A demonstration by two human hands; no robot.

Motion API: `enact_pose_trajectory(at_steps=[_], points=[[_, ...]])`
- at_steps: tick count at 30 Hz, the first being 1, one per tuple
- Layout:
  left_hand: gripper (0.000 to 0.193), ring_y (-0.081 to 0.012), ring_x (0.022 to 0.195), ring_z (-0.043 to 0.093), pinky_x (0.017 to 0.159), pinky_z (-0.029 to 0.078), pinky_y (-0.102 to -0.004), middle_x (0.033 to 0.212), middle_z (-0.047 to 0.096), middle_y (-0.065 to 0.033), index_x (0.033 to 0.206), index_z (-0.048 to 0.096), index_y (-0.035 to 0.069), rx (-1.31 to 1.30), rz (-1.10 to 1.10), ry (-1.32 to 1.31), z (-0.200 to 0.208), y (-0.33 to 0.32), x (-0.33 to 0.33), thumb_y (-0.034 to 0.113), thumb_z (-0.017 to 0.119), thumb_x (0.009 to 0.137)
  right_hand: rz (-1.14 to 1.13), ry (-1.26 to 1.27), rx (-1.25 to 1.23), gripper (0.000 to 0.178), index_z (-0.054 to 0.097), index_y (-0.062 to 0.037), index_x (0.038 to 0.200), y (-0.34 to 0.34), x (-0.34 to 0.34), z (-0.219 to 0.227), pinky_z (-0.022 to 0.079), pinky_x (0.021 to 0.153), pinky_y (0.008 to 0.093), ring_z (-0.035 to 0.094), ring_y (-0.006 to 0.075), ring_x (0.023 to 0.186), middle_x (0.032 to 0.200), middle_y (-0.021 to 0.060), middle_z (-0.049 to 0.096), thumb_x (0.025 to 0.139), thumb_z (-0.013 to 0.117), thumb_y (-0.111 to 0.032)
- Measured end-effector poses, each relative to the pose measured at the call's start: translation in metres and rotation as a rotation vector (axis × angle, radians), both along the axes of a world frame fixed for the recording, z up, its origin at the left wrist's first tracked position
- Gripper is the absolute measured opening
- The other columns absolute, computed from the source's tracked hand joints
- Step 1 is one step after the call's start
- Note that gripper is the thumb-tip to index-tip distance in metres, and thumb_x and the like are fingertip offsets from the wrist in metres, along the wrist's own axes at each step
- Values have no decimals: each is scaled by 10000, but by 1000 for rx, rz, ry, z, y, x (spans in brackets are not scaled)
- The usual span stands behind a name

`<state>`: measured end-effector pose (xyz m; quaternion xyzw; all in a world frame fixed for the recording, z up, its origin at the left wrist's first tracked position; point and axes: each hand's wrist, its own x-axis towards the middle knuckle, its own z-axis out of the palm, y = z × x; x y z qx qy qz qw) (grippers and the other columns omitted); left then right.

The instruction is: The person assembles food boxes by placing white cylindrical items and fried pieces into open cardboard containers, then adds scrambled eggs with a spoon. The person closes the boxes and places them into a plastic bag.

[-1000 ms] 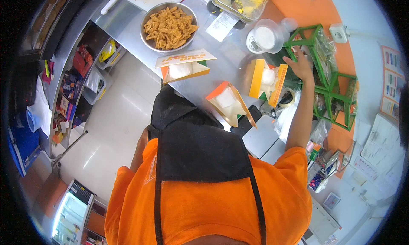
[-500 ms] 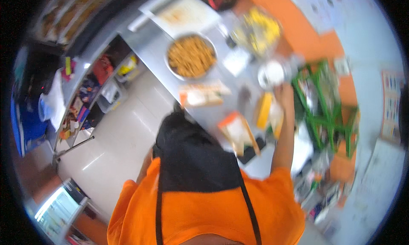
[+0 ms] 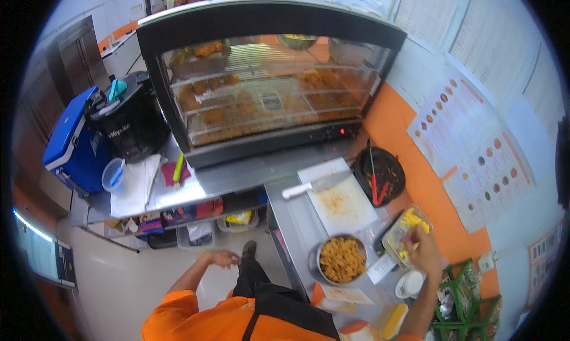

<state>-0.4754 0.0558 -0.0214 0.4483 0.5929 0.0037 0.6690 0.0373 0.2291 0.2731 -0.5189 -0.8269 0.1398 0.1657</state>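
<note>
At the right, my right hand [image 3: 424, 253] dips into a clear container [image 3: 389, 241] of yellow food pieces [image 3: 412, 219]. Its fingers are pinched together among the pieces, with a little yellow at the fingertips. My left hand [image 3: 222, 258] hangs over the floor beside the counter, fingers loosely apart, holding nothing. Just left of the container stands a metal bowl [image 3: 313, 264] full of brown strips of cooked food [image 3: 342, 259]. A white slip [image 3: 381, 268] and a white round tub [image 3: 411, 283] are close to my right wrist.
A knife [image 3: 317, 184] lies on a white cutting board [image 3: 339, 209]. Beside it is a dark pan [image 3: 389, 172] with red-handled tongs [image 3: 374, 186]. A glass food warmer [image 3: 270, 92] stands behind. Green baskets [image 3: 454, 305] line the right, near orange-and-white paper packets [image 3: 341, 294].
The view has swung up and now takes in the food warmer. My right hand has moved forward from beside the white tub into the container. My left hand has come into view.
</note>
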Motion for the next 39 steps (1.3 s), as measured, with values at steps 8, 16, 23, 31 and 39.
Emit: enact_pose_trajectory(at_steps=[8, 16, 23, 31, 39], points=[[359, -292, 1045, 643, 926, 497, -404, 1113, 668, -170, 1236, 598, 18, 1408, -57, 281, 353, 214, -129, 253, 514, 978, 503, 385, 676, 370, 651, 13, 1104, 241, -329, 250, 489, 824, 348, 663, 269, 901, 952, 149, 699, 981, 513, -307], [237, -325, 902, 686, 846, 521, -394, 957, 710, -179, 1049, 688, 16, 2089, 213, 472, 540, 364, -150, 109, 513, 918, 277, 58, 380, 309, 701, -21, 1026, 341, -507, 315, 539, 708, 358, 689, 263, 760, 914, 196, 701, 885, 673, -294], [254, -382, 915, 671, 862, 516, -437, 951, 691, -234, 1001, 726, 48, 2053, 55, 674, 563, 460, -166, 126, 561, 824, 241, -29, 457, 291, 705, -30, 1006, 318, -502, 305, 567, 695, 382, 707, 274, 718, 831, 200, 698, 839, 732, -267], [259, -376, 908, 677, 854, 523, -424, 974, 692, -230, 1010, 741, 56, 1927, 13, 802, 574, 478, -161, 150, 613, 805, 259, -39, 709, 170, 678, -11, 1017, 330, -508, 299, 563, 738, 421, 697, 340, 825, 901, 204, 703, 886, 602, -89], [192, -352, 881, 690, 820, 546, -424, 926, 703, -208, 931, 756, 72, 2031, 45, 787, 581, 477, -159, 144, 665, 779, 253, 335, 646, 240, 667, -24, 1091, 344, -494, 273, 529, 808, 426, 684, 358, 896, 974, 206, 703, 917, 572, -160]])
